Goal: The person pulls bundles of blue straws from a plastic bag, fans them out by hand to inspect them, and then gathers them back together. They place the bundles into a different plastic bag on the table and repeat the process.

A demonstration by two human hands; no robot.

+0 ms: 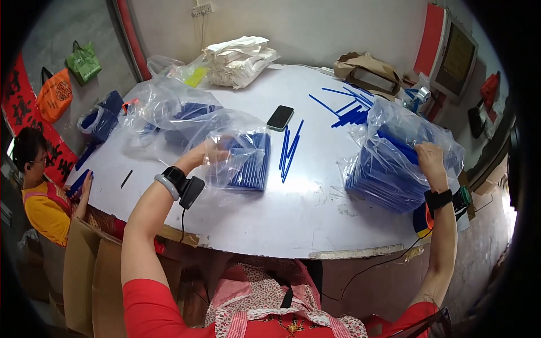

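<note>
We're holding the right bag [389, 121], clear film, on the right side of the surface [315, 214]; a blue stack [375, 177] is filling its lower part. Our right grip [431, 160] is pinching the bag's film on its right side; blue is showing just beside the fingers, can't tell if we're gripping that too.

The left bag [221, 176] is lying left of centre, ribbed blue pieces [251, 169] sitting inside. Our left grip [217, 151] is reaching in behind its film, fingers bent; we can't tell if it's pinching anything.

Loose strips [284, 152] are lying just right of the left bag, the phone [280, 118] resting just beyond. A strip heap [352, 115] is sitting near the right bag, far side. The white pile [239, 62] and brown paper [369, 73] are lying at the back. Far left, a co-worker [48, 217] is holding something blue.
</note>
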